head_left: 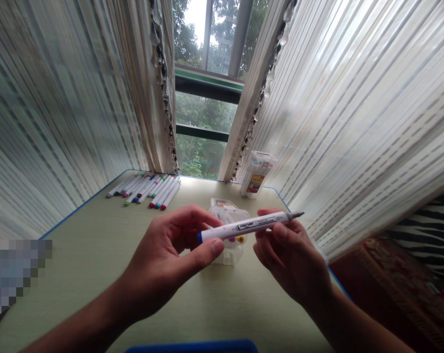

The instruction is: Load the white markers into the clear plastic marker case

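Note:
A white marker pen (249,226) with dark printing is held up in front of me, nearly level, its right end slightly higher. A blue band marks its left end, and a bare grey tapered tip points right. My left hand (178,250) is closed around the blue end, thumb in front and fingers behind. Near the tip, my right hand (290,255) pinches the barrel between thumb and fingers. Behind the pen, partly hidden by it and my fingers, an open clear plastic case (233,257) on the table contains some markers.
Several white markers (148,189) with coloured ends lie at the table's far left. A tall clear case (257,176) with a label stands at the far right. The pale green table (97,245) has a blue edge. Striped curtains (339,113) and a window are beyond.

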`<state>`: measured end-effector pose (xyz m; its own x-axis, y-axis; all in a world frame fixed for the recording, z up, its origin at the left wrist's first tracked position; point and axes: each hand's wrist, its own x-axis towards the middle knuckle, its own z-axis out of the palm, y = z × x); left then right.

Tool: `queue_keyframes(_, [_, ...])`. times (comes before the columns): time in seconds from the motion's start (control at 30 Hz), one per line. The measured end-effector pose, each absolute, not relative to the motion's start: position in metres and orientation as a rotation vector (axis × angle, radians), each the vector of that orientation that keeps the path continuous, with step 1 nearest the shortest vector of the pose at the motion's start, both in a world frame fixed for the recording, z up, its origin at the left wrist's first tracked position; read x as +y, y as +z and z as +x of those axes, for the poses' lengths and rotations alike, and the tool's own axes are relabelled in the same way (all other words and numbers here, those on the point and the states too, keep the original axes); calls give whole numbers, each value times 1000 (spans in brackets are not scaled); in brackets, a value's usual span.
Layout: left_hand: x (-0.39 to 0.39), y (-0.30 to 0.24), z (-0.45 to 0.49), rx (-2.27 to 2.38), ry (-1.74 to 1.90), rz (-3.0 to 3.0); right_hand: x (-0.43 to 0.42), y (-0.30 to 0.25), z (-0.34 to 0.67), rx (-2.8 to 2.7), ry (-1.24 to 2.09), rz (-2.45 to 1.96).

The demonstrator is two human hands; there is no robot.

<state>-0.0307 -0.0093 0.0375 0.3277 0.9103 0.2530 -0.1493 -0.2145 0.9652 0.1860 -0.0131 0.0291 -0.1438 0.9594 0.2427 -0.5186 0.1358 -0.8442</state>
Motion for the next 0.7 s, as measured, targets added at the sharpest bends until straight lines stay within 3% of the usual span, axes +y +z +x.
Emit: queue_keyframes(0.7, [-9,38,-31,754,1162,1472,-13,29,186,-1036,1434,-539])
